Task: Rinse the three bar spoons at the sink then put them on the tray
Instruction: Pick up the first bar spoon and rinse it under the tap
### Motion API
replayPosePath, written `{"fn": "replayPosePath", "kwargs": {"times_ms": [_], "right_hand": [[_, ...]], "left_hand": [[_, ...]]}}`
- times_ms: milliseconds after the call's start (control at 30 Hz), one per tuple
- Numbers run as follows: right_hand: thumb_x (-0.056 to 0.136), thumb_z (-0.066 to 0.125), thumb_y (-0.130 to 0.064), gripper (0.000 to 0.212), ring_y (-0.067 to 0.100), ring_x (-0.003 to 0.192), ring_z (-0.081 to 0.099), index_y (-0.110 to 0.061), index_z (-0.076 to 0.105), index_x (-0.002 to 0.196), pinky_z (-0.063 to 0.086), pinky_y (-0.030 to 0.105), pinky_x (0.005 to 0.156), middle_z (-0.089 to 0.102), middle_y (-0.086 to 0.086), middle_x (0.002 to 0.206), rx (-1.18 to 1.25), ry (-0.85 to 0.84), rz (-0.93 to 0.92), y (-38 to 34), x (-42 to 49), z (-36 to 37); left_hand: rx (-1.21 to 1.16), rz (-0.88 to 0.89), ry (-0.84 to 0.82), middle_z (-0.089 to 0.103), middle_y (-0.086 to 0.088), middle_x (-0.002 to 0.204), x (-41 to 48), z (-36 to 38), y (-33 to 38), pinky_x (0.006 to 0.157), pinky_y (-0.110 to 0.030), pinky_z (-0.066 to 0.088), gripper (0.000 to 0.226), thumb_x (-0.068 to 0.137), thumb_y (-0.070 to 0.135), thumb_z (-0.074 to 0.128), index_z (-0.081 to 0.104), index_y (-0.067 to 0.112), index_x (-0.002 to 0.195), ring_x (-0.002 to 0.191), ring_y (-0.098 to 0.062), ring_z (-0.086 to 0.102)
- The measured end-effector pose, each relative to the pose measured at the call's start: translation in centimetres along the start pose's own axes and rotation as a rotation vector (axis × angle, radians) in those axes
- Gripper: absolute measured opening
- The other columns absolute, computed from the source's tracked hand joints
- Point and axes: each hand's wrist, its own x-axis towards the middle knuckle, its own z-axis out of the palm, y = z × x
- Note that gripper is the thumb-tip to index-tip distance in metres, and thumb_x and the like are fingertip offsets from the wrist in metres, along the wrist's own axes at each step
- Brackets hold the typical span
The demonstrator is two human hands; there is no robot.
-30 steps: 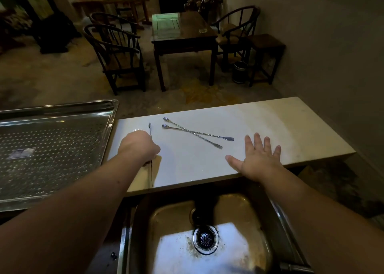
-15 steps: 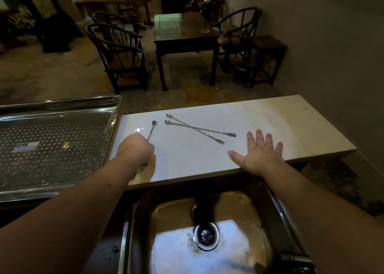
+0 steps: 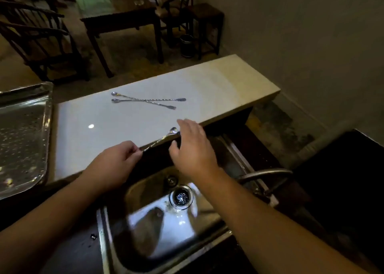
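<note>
Your left hand (image 3: 113,165) pinches the handle end of one bar spoon (image 3: 161,138), fingers curled tight on it, at the counter's (image 3: 218,82) near edge above the sink (image 3: 166,228). The spoon slants up to the right, its bowl just beside your right hand (image 3: 193,149). That hand hovers with fingers spread and loosely bent, gripping nothing; whether a fingertip touches the bowl is unclear. The other two bar spoons (image 3: 148,101) lie crossed mid-counter, toward its far edge. The perforated tray (image 3: 22,136) sits off the counter's left end.
</note>
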Motion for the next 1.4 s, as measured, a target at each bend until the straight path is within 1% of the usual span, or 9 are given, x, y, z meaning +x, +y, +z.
{"fn": "replayPosePath", "kwargs": {"times_ms": [200, 467, 833, 900, 967, 1100, 1233, 1333, 1400], "right_hand": [[0.091, 0.057, -0.017, 0.035, 0.019, 0.115, 0.052, -0.019, 0.058, 0.126, 0.039, 0.026, 0.098, 0.061, 0.003, 0.126, -0.024, 0.056, -0.059, 4.6, -10.3, 1.0], [0.097, 0.058, -0.015, 0.021, 0.037, 0.102, 0.069, -0.008, 0.074, 0.107, 0.053, 0.04, 0.086, 0.075, 0.018, 0.108, -0.008, 0.004, 0.589, 18.1, -15.2, -0.5], [0.104, 0.049, -0.021, 0.025, 0.039, 0.104, 0.067, -0.006, 0.065, 0.115, 0.052, 0.038, 0.085, 0.069, 0.016, 0.106, 0.093, 0.045, 0.808, 18.8, -11.4, 0.5], [0.105, 0.049, -0.027, 0.028, 0.032, 0.089, 0.069, -0.008, 0.064, 0.119, 0.052, 0.034, 0.076, 0.07, 0.014, 0.099, 0.224, 0.057, 0.848, 17.4, -11.3, 1.1], [0.105, 0.053, -0.037, 0.03, 0.024, 0.073, 0.069, -0.014, 0.062, 0.121, 0.059, 0.04, 0.069, 0.072, 0.013, 0.094, 0.671, -0.012, 0.969, 15.3, -11.4, 2.7], [0.106, 0.057, -0.032, 0.028, 0.029, 0.083, 0.079, -0.009, 0.063, 0.12, 0.063, 0.034, 0.064, 0.079, 0.015, 0.101, 1.364, -0.031, 1.082, 12.7, -11.6, 5.1], [0.11, 0.043, -0.038, 0.045, 0.028, 0.079, 0.081, 0.001, 0.065, 0.116, 0.063, 0.031, 0.061, 0.08, 0.015, 0.097, 1.369, -0.052, 1.04, 12.1, -11.6, 5.0], [0.109, 0.048, -0.018, 0.025, 0.031, 0.077, 0.08, 0.003, 0.059, 0.118, 0.065, 0.035, 0.063, 0.081, 0.015, 0.091, 1.308, -0.085, 0.966, 12.4, -11.5, 4.5], [0.11, 0.047, -0.027, 0.031, 0.034, 0.076, 0.079, 0.0, 0.063, 0.106, 0.065, 0.041, 0.072, 0.08, 0.018, 0.095, 1.241, -0.097, 0.97, 12.5, -11.3, 4.2]], "left_hand": [[0.067, 0.232, -0.164, 0.064, 0.014, 0.074, -2.0, 6.9, 1.6, 0.061, -0.032, 0.049, 0.019, 0.098, 0.049, 0.051, 0.057, 0.035, 0.088, 0.071, -0.003, 0.061], [0.19, 0.411, -0.287, 0.059, 0.005, 0.083, -2.5, 15.6, 3.9, 0.06, -0.034, 0.043, 0.019, 0.102, 0.05, 0.043, 0.047, 0.034, 0.092, 0.074, -0.021, 0.061], [0.164, 0.37, -0.302, 0.062, 0.009, 0.086, -2.5, 17.3, 3.6, 0.067, -0.039, 0.054, 0.014, 0.1, 0.051, 0.042, 0.04, 0.04, 0.092, 0.077, -0.022, 0.063], [0.155, 0.365, -0.297, 0.058, 0.009, 0.081, -2.7, 17.2, 3.6, 0.065, -0.037, 0.052, 0.014, 0.1, 0.05, 0.042, 0.039, 0.04, 0.091, 0.075, -0.022, 0.062], [0.138, 0.36, -0.298, 0.059, 0.008, 0.081, -3.1, 17.4, 3.7, 0.065, -0.037, 0.052, 0.016, 0.101, 0.05, 0.042, 0.042, 0.037, 0.092, 0.074, -0.022, 0.061], [0.125, 0.344, -0.317, 0.066, 0.001, 0.087, -3.7, 18.3, 3.6, 0.066, -0.037, 0.051, 0.02, 0.103, 0.048, 0.042, 0.046, 0.03, 0.096, 0.076, -0.024, 0.062], [0.109, 0.304, -0.316, 0.066, 0.001, 0.086, -3.4, 18.7, 3.2, 0.062, -0.034, 0.046, 0.018, 0.103, 0.045, 0.044, 0.045, 0.03, 0.094, 0.073, -0.023, 0.06], [0.102, 0.277, -0.332, 0.066, 0.001, 0.089, -3.0, 18.9, 3.0, 0.065, -0.035, 0.047, 0.015, 0.103, 0.042, 0.046, 0.047, 0.029, 0.095, 0.077, -0.024, 0.061], [0.099, 0.278, -0.351, 0.065, 0.004, 0.088, -2.9, 19.2, 3.3, 0.061, -0.032, 0.041, 0.012, 0.102, 0.038, 0.048, 0.05, 0.03, 0.095, 0.077, -0.022, 0.059]]}}
